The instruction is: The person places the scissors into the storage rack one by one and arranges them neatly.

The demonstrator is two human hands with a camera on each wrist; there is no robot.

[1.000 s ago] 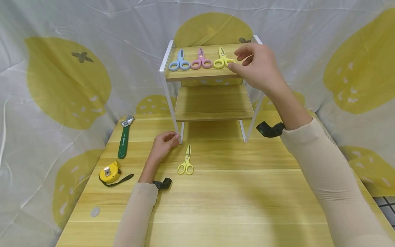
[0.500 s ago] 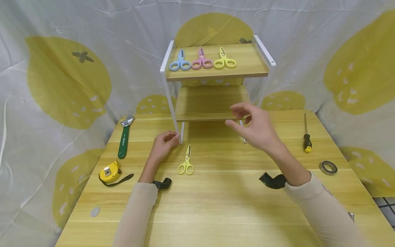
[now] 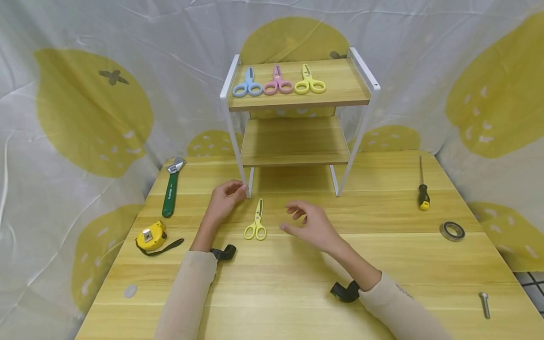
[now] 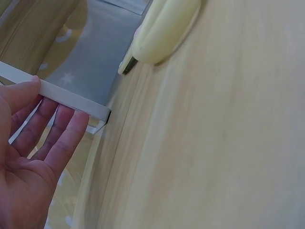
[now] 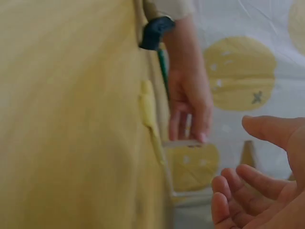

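My left hand (image 3: pixel 225 200) pinches the white front leg of a small two-tier shelf (image 3: pixel 297 163) near its foot; in the left wrist view the thumb (image 4: pixel 26 93) lies on one side of the leg and the fingers on the other. Yellow scissors (image 3: pixel 256 222) lie on the table, blades pointing toward the shelf. To their right, my right hand (image 3: pixel 312 226) hovers with nothing in it, thumb and fingers spread apart. Blue scissors (image 3: pixel 248 86), pink scissors (image 3: pixel 277 84) and a second yellow pair of scissors (image 3: pixel 309 84) lie in a row on the top board.
On the table's left are an adjustable wrench (image 3: pixel 171 189), a yellow tape measure (image 3: pixel 152 237) and a pale disc (image 3: pixel 131 291). A screwdriver (image 3: pixel 422 193), a bearing ring (image 3: pixel 452 231) and a bolt (image 3: pixel 485 306) lie at the right. A lemon-print curtain (image 3: pixel 178 28) hangs behind.
My right hand has come away from the yellow scissors on the top board, moving down and left toward the pair on the table. My left hand stays at the shelf leg.
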